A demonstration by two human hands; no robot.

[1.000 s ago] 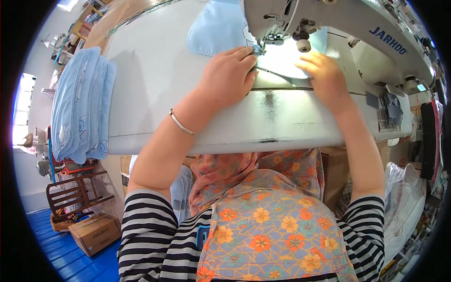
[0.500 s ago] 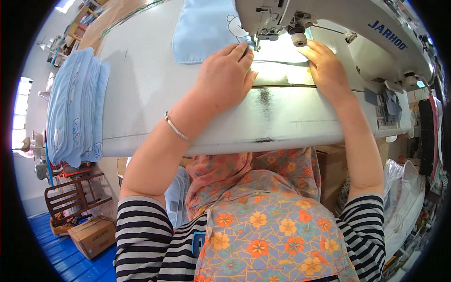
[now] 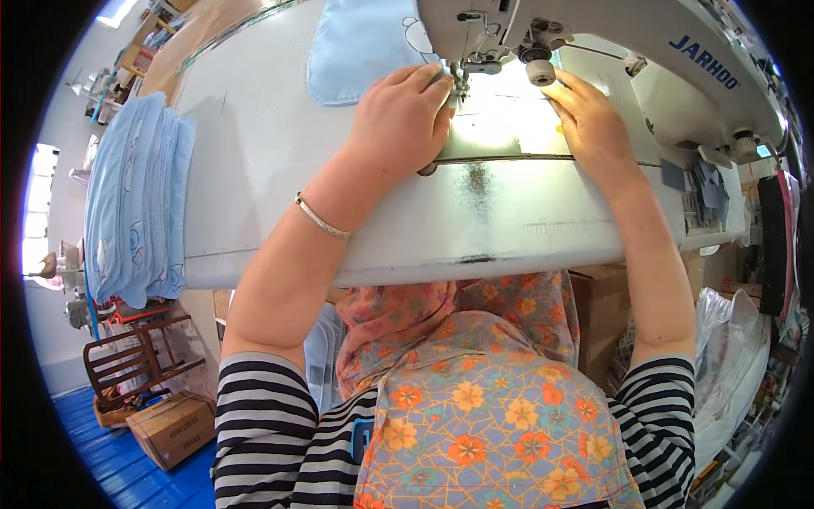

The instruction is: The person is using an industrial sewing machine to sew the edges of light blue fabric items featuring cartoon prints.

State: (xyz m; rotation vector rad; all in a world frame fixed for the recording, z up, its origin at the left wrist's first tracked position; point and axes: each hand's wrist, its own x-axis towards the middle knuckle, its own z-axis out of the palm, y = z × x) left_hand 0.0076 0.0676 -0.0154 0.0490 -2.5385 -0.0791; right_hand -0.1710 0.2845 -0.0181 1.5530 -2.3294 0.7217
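Nearest is the person's flowered apron, just below the near edge of the pale table, which runs across from left to right. Beyond that edge a strip of tabletop reaches up to a dark seam, with room between the two forearms. The left hand has its fingers close together and bent, the tips at the near right part of a light blue cloth, just beside the presser foot; whether they pinch it I cannot tell. The right hand lies across the bright glare, fingers together and tips near a white knob; its grip is hidden too. The cloth's visible side edge runs away from the person, leaning slightly right, with a rounded near corner; its full long axis cannot be told. On its left, a wide stretch of tabletop reaches to a stack of blue cloths; on its right, the sewing machine closes in above.
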